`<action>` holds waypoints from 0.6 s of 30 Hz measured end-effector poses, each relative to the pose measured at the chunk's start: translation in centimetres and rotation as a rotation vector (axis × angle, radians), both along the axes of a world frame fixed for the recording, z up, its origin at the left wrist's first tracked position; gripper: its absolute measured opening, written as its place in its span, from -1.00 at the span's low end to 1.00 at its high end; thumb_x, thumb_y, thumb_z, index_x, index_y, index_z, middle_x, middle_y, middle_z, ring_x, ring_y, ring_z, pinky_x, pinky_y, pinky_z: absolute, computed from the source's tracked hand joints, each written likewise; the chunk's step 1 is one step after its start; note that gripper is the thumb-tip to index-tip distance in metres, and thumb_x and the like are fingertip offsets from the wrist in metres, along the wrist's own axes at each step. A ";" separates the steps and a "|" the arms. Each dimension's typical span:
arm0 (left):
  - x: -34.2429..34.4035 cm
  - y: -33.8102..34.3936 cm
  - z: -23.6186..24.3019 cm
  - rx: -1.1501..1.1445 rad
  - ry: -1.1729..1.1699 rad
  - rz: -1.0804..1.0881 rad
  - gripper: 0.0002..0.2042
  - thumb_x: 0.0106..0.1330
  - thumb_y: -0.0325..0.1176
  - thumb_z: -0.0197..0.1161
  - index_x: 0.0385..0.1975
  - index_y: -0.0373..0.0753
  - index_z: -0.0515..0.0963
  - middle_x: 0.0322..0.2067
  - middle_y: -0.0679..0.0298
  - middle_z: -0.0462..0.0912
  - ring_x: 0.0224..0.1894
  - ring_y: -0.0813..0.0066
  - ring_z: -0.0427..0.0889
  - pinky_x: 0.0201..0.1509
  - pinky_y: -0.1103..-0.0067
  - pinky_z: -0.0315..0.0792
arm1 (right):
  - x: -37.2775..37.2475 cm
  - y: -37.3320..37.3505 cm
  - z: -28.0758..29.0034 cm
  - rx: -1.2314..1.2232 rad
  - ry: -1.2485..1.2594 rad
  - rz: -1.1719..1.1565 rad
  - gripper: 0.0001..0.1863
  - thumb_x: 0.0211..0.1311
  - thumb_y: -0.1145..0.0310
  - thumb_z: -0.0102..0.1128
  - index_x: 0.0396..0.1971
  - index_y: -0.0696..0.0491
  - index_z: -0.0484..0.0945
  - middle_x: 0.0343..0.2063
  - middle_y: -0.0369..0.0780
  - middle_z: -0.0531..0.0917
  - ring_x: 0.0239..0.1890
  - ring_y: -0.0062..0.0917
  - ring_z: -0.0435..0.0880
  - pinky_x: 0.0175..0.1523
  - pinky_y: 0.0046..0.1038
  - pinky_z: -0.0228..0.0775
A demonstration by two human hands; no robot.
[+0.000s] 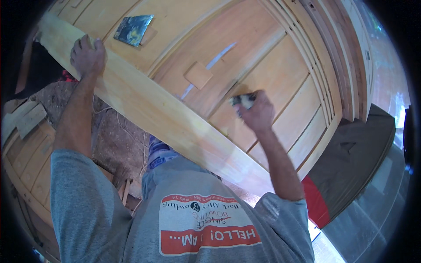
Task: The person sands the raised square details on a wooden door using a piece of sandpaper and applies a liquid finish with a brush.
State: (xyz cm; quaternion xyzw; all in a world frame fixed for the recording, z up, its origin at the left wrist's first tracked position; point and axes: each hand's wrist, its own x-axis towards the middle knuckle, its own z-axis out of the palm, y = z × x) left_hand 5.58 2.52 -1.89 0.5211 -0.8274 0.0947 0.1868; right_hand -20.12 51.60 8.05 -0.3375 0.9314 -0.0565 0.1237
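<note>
A large pale wooden panelled door with a curved top lies in front of me. My left hand rests on its near edge board, fingers stretched out, holding nothing. Over the slatted part on the right, my right hand grips a small dark and whitish wad against the wood; its exact kind is unclear. A square wooden block lies at the middle of the door. Farther left sits a dark square plate smeared with pale yellow.
More thick wooden frames stand at the right. A dark brown cover with a red edge lies beyond the door's right corner. On the lower left is another wooden panel. A thin cable runs across the dusty floor.
</note>
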 end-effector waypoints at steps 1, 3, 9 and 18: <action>0.1 0.0 0.1 0.000 0.029 -0.003 -0.41 0.37 0.11 0.06 0.30 -0.08 0.40 0.33 0.08 0.36 0.40 0.02 0.26 0.43 0.06 0.12 | -1.9 -0.2 0.4 -0.016 0.059 -0.010 -0.38 -0.11 0.07 0.57 -0.15 0.08 0.43 -0.36 -0.11 0.68 -0.25 -0.14 0.69 -0.17 -0.10 0.50; 0.0 0.1 0.5 0.016 0.002 0.017 -0.41 0.38 0.12 0.07 0.31 -0.08 0.41 0.34 0.09 0.37 0.40 0.02 0.26 0.43 0.07 0.14 | -5.7 -0.6 1.2 -0.060 0.180 -0.019 -0.39 -0.09 0.06 0.57 -0.18 0.11 0.44 -0.33 -0.05 0.69 -0.27 -0.11 0.71 -0.18 -0.11 0.54; 0.1 0.5 0.7 0.001 -0.017 0.015 -0.42 0.38 0.11 0.09 0.31 -0.08 0.42 0.33 0.08 0.38 0.39 0.00 0.29 0.44 0.09 0.14 | -2.9 0.6 3.7 -0.121 0.110 -0.110 -0.42 -0.11 0.09 0.61 -0.25 0.11 0.46 -0.41 -0.06 0.68 -0.32 -0.11 0.71 -0.20 -0.11 0.55; 0.1 0.4 0.8 -0.009 0.015 0.002 -0.44 0.36 0.09 0.09 0.27 -0.07 0.43 0.31 0.07 0.39 0.36 -0.01 0.31 0.41 0.09 0.16 | 7.2 1.0 3.2 -0.069 -0.114 0.160 -0.43 -0.13 0.22 0.59 -0.16 0.10 0.46 -0.32 -0.12 0.62 -0.22 -0.21 0.62 -0.13 -0.17 0.37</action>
